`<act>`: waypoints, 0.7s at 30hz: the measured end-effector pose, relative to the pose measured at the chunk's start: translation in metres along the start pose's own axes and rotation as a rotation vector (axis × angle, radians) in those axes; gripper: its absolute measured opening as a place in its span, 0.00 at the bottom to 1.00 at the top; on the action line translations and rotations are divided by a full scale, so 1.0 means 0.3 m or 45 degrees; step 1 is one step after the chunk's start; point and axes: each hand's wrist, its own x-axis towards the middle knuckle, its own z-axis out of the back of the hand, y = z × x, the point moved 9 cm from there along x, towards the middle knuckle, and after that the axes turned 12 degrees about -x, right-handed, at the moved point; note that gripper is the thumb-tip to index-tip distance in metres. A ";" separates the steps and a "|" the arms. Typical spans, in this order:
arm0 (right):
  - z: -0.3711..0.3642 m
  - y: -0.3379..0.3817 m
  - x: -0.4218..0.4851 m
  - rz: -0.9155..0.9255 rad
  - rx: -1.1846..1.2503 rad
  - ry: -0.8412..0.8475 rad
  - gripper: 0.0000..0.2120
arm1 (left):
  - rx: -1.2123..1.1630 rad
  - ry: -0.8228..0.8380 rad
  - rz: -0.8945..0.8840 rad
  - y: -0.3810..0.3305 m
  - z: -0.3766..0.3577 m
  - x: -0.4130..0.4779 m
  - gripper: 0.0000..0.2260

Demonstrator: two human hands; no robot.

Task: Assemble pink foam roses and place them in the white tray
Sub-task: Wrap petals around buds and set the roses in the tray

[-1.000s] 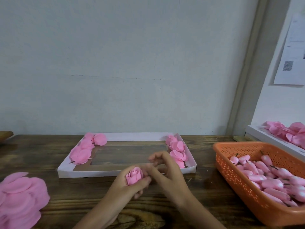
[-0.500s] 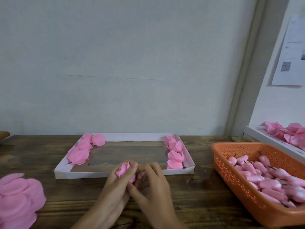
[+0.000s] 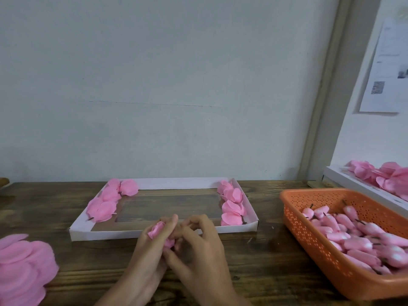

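head view, dark wooden table point(image 3: 265, 266) against a pale wall point(image 3: 176, 85): loose petals point(image 3: 22, 268) left of the white tray point(image 3: 163, 183); at its front rim left hand point(image 3: 150, 248) grips the pink rose point(image 3: 156, 229), right hand point(image 3: 199, 241) curled beside, hold unclear; orange basket point(image 3: 293, 210) right.

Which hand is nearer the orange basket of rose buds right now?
Right. The right hand lies between the left hand and the orange basket, not touching it; the left hand, gripping the foam rose, is farther off.

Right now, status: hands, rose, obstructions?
Left hand grips pink foam rose; right hand pinches its base. White cardboard tray just beyond, nothing between.
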 end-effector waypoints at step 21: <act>-0.030 -0.047 -0.009 -0.247 0.382 0.067 0.11 | -0.248 0.225 0.175 0.030 -0.066 -0.013 0.12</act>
